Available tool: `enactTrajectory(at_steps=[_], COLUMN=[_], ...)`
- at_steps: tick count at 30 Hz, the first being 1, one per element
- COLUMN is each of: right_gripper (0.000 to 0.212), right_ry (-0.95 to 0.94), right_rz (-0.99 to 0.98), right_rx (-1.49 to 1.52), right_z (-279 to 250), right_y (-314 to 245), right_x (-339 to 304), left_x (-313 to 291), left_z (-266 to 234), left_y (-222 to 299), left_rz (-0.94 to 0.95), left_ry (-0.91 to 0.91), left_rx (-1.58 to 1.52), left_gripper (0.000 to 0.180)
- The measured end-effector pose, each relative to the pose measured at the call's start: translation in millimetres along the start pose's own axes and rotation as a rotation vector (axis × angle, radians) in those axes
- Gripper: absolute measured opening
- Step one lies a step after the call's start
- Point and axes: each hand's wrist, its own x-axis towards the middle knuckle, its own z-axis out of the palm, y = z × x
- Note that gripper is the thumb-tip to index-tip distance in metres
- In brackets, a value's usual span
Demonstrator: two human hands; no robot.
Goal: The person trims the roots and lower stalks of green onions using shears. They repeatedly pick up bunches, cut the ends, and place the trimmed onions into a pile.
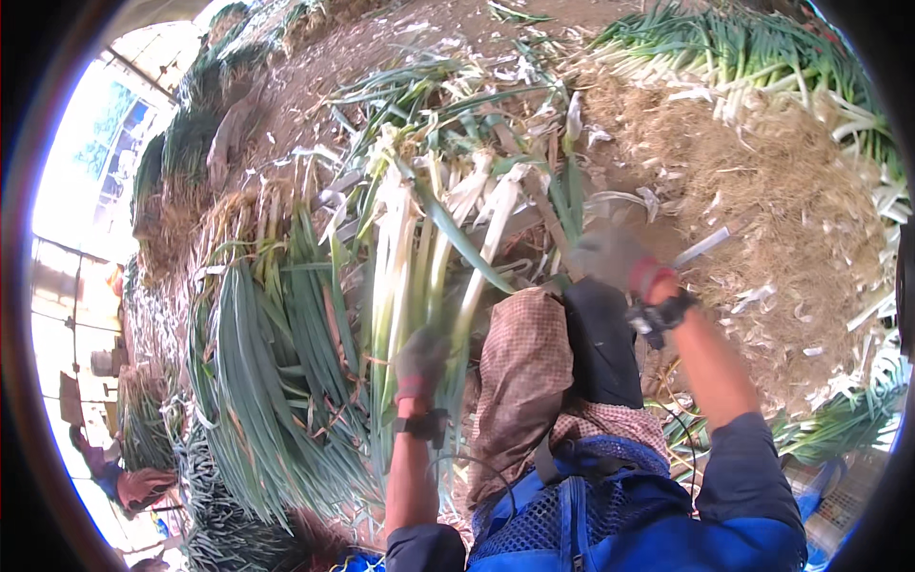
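My left hand (422, 357), in a dark glove with a red cuff, is closed around the stalks of several long green onions (391, 257). Their white ends point away from me, and the green leaves trail back beside my leg. Some blur covers these fingers. Above my dark-clad knee is my right hand (610, 255), gloved in grey and badly smeared, so its fingers cannot be read. A pale straight strip (702, 245) shows just right of that wrist; whether the hand holds it is unclear. More green onions (262, 372) lie heaped to the left.
Trimmed roots and dry peelings (762, 191) cover the ground at right. A row of green onions (734, 57) lies at the far right, with more leaves (848, 429) near right. Further bundles (191, 143) stand far left. Another person (133, 477) is at the left edge.
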Motion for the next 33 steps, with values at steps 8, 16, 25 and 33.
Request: enactTrajectory(at_steps=[8, 16, 25, 33], right_gripper=[0.050, 0.016, 0.048, 0.068], right_ry=[-0.435, 0.581, -0.376, -0.530], right_rz=[0.136, -0.049, 0.393, 0.413], right_rx=[-0.061, 1.611, 0.818, 0.921], right_z=[119.5, 17.1, 168.2, 197.9], right_y=[-47.5, -2.5, 17.1, -31.1], right_x=[106.3, 170.6, 135.1, 162.4], left_x=[40.2, 71.4, 126.7, 154.0], left_z=[11.6, 9.9, -59.2, -70.4], left_y=[33.3, 47.2, 14.8, 5.1], left_rz=[0.173, 0.174, 0.055, -0.124], left_ry=[0.186, 0.217, 0.266, -0.047], left_rx=[0.308, 0.257, 0.368, 0.213], left_gripper=[0.053, 0.055, 0.078, 0.094])
